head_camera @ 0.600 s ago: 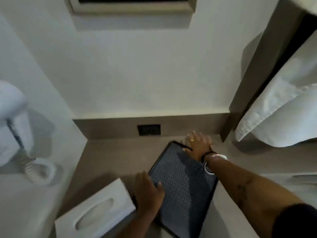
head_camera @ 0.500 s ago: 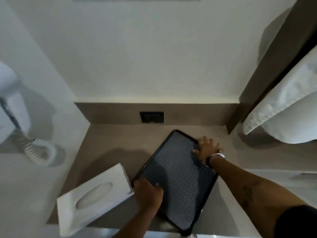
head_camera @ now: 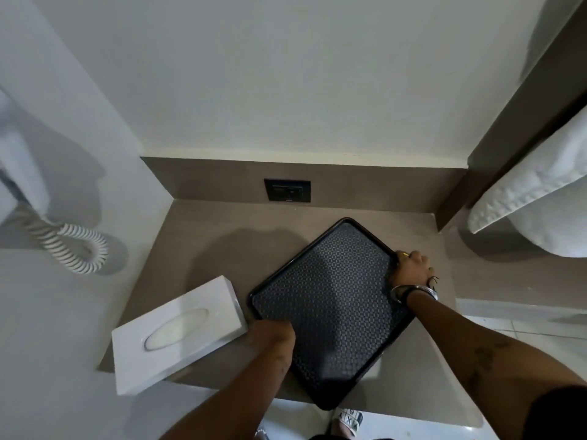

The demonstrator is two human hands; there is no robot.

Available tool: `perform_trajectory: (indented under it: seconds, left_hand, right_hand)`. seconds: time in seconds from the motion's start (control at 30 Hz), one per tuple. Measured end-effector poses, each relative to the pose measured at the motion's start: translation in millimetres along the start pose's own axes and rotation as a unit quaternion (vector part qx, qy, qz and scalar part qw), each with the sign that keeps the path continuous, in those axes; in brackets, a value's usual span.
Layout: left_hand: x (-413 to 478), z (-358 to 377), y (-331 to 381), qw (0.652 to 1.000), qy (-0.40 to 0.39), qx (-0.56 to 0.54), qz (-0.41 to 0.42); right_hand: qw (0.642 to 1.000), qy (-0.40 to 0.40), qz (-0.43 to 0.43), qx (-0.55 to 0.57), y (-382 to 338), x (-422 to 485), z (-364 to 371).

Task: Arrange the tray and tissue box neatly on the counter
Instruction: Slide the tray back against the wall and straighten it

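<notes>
A black tray (head_camera: 333, 300) with a dotted mat lies skewed on the brown counter (head_camera: 209, 242), one corner pointing at the back wall and its near corner over the front edge. My left hand (head_camera: 273, 338) grips the tray's left rim. At the tray's right corner, my right hand (head_camera: 411, 269) is closed over the rim. A white tissue box (head_camera: 178, 333) lies at an angle just left of the tray, its near end hanging past the counter's front edge.
A black wall socket (head_camera: 287, 190) sits in the backsplash behind the tray. White towels (head_camera: 536, 201) hang at the right. A coiled white cord (head_camera: 76, 246) hangs on the left wall. A sandalled foot (head_camera: 347, 422) shows below the counter.
My right hand has slid from the tray's far surface to its right corner. The tray has turned and shifted toward me. The view has tipped downward.
</notes>
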State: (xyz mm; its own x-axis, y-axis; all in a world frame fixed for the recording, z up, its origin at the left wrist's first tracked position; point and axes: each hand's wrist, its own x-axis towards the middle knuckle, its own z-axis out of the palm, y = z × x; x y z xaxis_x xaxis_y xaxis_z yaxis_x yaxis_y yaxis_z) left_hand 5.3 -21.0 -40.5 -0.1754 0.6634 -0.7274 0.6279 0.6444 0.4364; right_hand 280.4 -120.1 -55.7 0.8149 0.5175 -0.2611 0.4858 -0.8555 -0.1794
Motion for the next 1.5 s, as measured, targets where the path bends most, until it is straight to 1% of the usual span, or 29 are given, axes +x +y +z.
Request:
perform_trajectory:
  seconds: [0.07, 0.13, 0.17, 0.23, 0.27, 0.33, 0.37, 0.43, 0.53, 0.67, 0.87, 1.07, 1.33, 1.43, 1.5]
  left_hand:
    - [1.6, 0.5, 11.0, 1.000, 0.009, -0.002, 0.024]
    - [3.2, 2.9, 27.3, 0.999, -0.002, 0.009, 0.054]
    - [6.1, 3.6, 36.4, 0.996, 0.004, 0.010, 0.088]
    - [9.0, -3.0, 59.1, 0.984, 0.003, -0.029, 0.174]
    - [12.8, -8.4, 71.3, 0.978, 0.001, -0.019, 0.208]
    - [26.5, -17.9, 94.5, 0.970, -0.013, 0.024, 0.242]
    - [35.7, -22.3, 106.5, 0.969, -0.022, 0.035, 0.243]
    - [57.8, -27.9, 127.6, 0.971, -0.038, 0.022, 0.235]
    - [90.9, -35.2, 147.9, 0.978, -0.052, -0.012, 0.202]
    - [118.3, -37.4, 163.2, 0.978, -0.064, -0.033, 0.198]
    - [137.2, -27.0, 167.4, 0.980, -0.053, -0.040, 0.190]
    - [145.0, -21.6, 170.3, 0.979, -0.041, -0.060, 0.193]
    - [156.5, -18.5, 176.9, 0.979, -0.029, -0.070, 0.191]
    - [149.9, -21.1, 176.0, 0.973, -0.036, -0.064, 0.218]
    - [138.6, -25.6, 177.2, 0.959, -0.032, -0.032, 0.280]
  right_hand:
    - [0.999, 0.016, 0.036, 0.031, 13.5, -2.4, -2.6]
    - [0.994, 0.039, 0.076, 0.072, 25.2, -7.0, -3.8]
    - [0.989, 0.051, 0.100, 0.100, 28.7, -10.2, -4.1]
    - [0.976, 0.064, 0.140, 0.155, 32.1, -18.7, -5.2]
    - [0.970, 0.065, 0.152, 0.177, 30.8, -23.2, -6.6]
    - [0.961, 0.064, 0.169, 0.209, 24.5, -31.9, -8.8]
    - [0.957, 0.070, 0.179, 0.219, 18.9, -35.1, -9.3]
    - [0.946, 0.081, 0.194, 0.246, 4.8, -37.0, -7.7]
    - [0.933, 0.063, 0.198, 0.295, -15.7, -33.4, 1.2]
    - [0.919, 0.059, 0.224, 0.318, -31.2, -26.5, 12.0]
    - [0.919, 0.041, 0.235, 0.315, -34.5, -19.5, 21.2]
    - [0.913, 0.047, 0.240, 0.327, -36.8, -16.8, 21.9]
    - [0.913, 0.037, 0.228, 0.336, -32.2, -9.4, 24.7]
    - [0.916, 0.044, 0.219, 0.333, -32.4, -10.8, 22.1]
    - [0.935, 0.064, 0.200, 0.287, -34.9, -18.4, 21.1]
